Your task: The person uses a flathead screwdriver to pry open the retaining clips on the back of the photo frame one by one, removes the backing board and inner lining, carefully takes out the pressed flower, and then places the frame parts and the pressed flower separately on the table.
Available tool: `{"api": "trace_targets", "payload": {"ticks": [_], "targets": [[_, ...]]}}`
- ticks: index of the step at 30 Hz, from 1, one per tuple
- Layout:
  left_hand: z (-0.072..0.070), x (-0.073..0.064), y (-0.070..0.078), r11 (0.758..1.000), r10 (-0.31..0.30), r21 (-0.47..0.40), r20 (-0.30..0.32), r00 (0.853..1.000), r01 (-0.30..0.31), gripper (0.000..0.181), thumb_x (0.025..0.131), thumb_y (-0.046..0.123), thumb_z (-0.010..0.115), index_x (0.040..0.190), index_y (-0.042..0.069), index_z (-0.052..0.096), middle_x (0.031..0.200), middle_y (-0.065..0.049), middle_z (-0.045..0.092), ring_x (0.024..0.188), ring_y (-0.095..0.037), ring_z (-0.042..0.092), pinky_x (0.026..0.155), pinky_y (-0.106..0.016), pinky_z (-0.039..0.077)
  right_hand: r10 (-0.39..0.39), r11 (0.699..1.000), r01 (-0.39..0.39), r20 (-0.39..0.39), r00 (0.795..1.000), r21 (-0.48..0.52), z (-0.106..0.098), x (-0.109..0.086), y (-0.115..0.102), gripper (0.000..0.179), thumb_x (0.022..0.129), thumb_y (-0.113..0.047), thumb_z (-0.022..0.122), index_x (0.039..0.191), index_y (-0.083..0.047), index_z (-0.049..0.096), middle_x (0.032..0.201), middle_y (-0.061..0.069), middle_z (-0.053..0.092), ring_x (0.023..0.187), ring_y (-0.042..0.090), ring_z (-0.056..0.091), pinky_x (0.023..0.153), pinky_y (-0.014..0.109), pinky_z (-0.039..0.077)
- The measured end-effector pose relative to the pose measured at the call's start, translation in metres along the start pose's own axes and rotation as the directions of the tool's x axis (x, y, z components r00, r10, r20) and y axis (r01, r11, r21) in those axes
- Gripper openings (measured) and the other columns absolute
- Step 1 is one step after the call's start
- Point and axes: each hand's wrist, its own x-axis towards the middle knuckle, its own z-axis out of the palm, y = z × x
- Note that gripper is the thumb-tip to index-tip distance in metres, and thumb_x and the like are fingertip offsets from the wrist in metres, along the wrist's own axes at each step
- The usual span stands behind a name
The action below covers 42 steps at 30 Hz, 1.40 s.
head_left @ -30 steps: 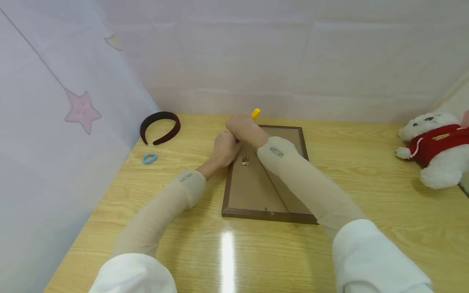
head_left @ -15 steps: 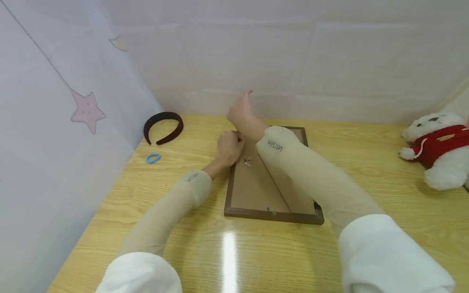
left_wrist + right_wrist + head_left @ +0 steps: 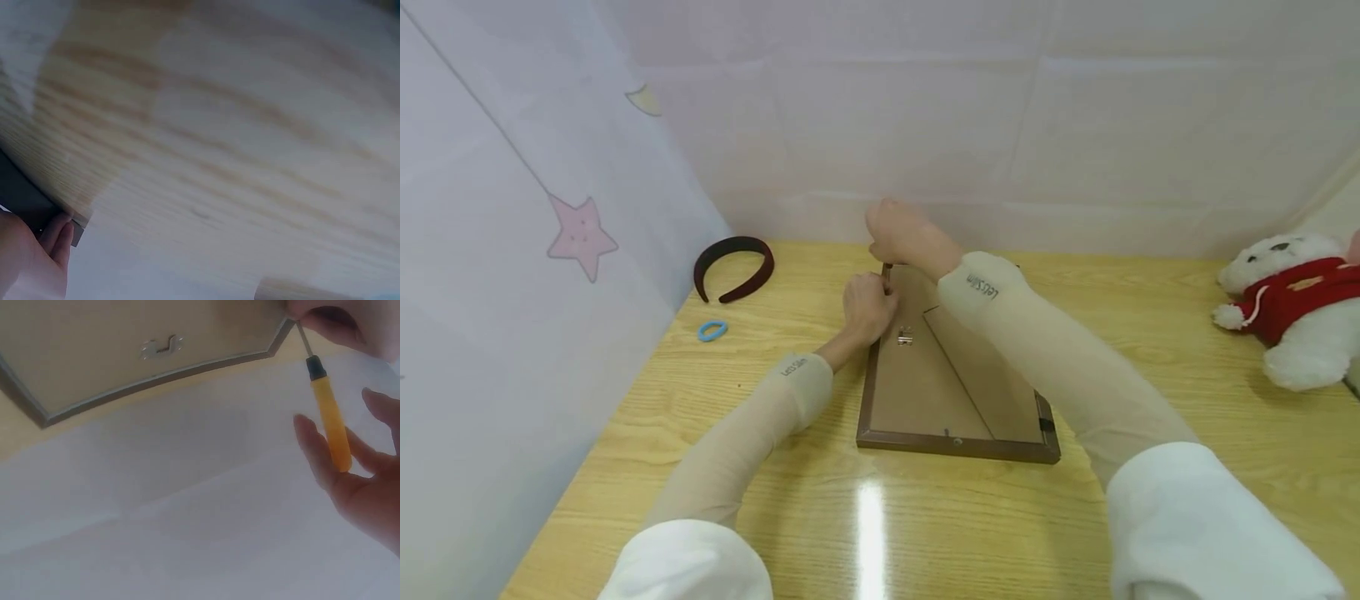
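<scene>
A brown picture frame (image 3: 958, 445) lies face down on the wooden table, its tan backing up. My left hand (image 3: 867, 307) grips the frame's far left edge; its fingertips (image 3: 59, 240) show at the corner in the left wrist view. A screwdriver (image 3: 330, 419) with a yellow handle and black collar has its shaft at that corner, right by the left fingers. Around the handle's end, my right hand (image 3: 365, 481) has its fingers spread, thumb standing off. In the head view, the right hand hides the screwdriver.
A metal hanger (image 3: 905, 336) sits on the backing. Left of the frame lie a dark headband (image 3: 733, 245) and a blue ring-shaped band (image 3: 712, 331). A white plush bear (image 3: 1303, 308) in a red top sits at the right. A pale curtain (image 3: 962, 150) hangs behind the table.
My right hand has turned over the screwdriver: a finger pointing up half a second ago is now lowered. The yellow handle, seen earlier above that hand, is now hidden in the head view.
</scene>
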Motion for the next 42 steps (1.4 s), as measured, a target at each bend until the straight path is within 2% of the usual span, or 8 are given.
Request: {"api": "trace_targets", "payload": {"ticks": [7,12,19,24,30,36,39,42], "targets": [[0.000,0.002,0.000,0.999,-0.027,-0.027,-0.011,1.000,0.026,0.044,0.080,0.000,0.058,0.040,0.013,0.046,0.039,0.005,0.039,0.037,-0.005,0.024,0.034,-0.020,0.020,0.159,0.891,-0.131,-0.029,0.987,0.434,-0.001,0.007,-0.001,0.069,0.097,-0.014,0.052,0.151,0.004,0.014,0.115,0.019,0.058,0.062,0.016,0.048,0.053,0.024,0.041],[-0.001,0.003,-0.001,0.999,-0.044,-0.027,0.008,0.999,0.044,0.043,0.081,0.000,0.060,0.041,0.014,0.049,0.040,0.004,0.045,0.036,-0.005,0.030,0.034,-0.020,0.023,0.257,0.769,-0.192,-0.020,0.966,0.609,0.006,0.004,0.005,0.062,0.094,-0.008,0.053,0.149,-0.001,0.026,0.067,0.008,0.055,0.039,0.012,0.041,0.042,0.023,0.039],[-0.001,0.006,-0.004,0.998,-0.060,-0.024,0.016,0.998,0.061,0.048,0.090,0.011,0.063,0.044,0.014,0.054,0.046,0.003,0.053,0.038,-0.008,0.038,0.036,-0.022,0.027,0.348,0.737,-0.169,-0.153,0.925,0.655,0.026,-0.001,0.015,0.016,0.095,-0.015,0.060,0.102,-0.001,0.055,0.083,0.010,0.056,0.062,0.019,0.055,0.055,0.027,0.047],[0.000,0.007,-0.002,0.998,-0.054,0.012,0.042,0.998,0.054,0.039,0.093,0.016,0.065,0.054,0.012,0.066,0.055,0.001,0.062,0.043,-0.011,0.048,0.040,-0.024,0.037,0.381,0.709,-0.130,-0.221,0.898,0.693,0.036,-0.010,0.022,0.021,0.098,-0.018,0.058,0.107,0.001,0.053,0.095,0.013,0.057,0.077,0.023,0.056,0.066,0.030,0.048],[0.000,0.008,-0.004,0.996,0.014,0.085,0.061,0.998,-0.019,0.029,0.094,0.013,0.060,0.066,0.007,0.066,0.060,-0.003,0.060,0.048,-0.012,0.051,0.043,-0.026,0.041,0.472,0.502,-0.100,-0.176,0.864,0.859,0.037,-0.029,0.032,0.031,0.101,-0.016,0.051,0.128,-0.001,0.045,0.111,0.017,0.056,0.084,0.025,0.061,0.066,0.033,0.056],[-0.007,0.007,-0.012,0.992,-0.019,0.128,0.138,0.990,0.001,0.022,0.096,0.017,0.056,0.099,-0.004,0.062,0.062,-0.006,0.056,0.047,-0.015,0.050,0.041,-0.027,0.043,0.410,0.298,-0.023,-0.106,0.906,0.954,0.056,-0.058,0.047,0.046,0.102,-0.010,0.046,0.142,-0.001,0.025,0.118,0.021,0.057,0.079,0.025,0.061,0.055,0.028,0.051],[-0.019,-0.005,-0.004,0.986,0.040,0.149,0.228,0.973,-0.076,0.046,0.098,0.023,0.050,0.127,-0.012,0.050,0.076,-0.014,0.064,0.058,-0.021,0.061,0.050,-0.031,0.052,0.312,0.267,-0.021,-0.066,0.948,0.964,0.072,-0.080,0.057,0.048,0.104,-0.008,0.041,0.145,0.000,0.017,0.120,0.025,0.059,0.080,0.025,0.062,0.054,0.026,0.046],[-0.035,-0.029,0.010,0.963,0.192,0.125,0.297,0.935,-0.237,0.058,0.099,0.028,0.048,0.139,-0.013,0.038,0.109,-0.024,0.066,0.091,-0.032,0.067,0.080,-0.039,0.055,0.236,0.273,-0.029,-0.038,0.971,0.962,0.089,-0.098,0.062,0.049,0.104,-0.006,0.039,0.146,0.000,0.015,0.122,0.028,0.058,0.089,0.029,0.064,0.059,0.028,0.046]]}}
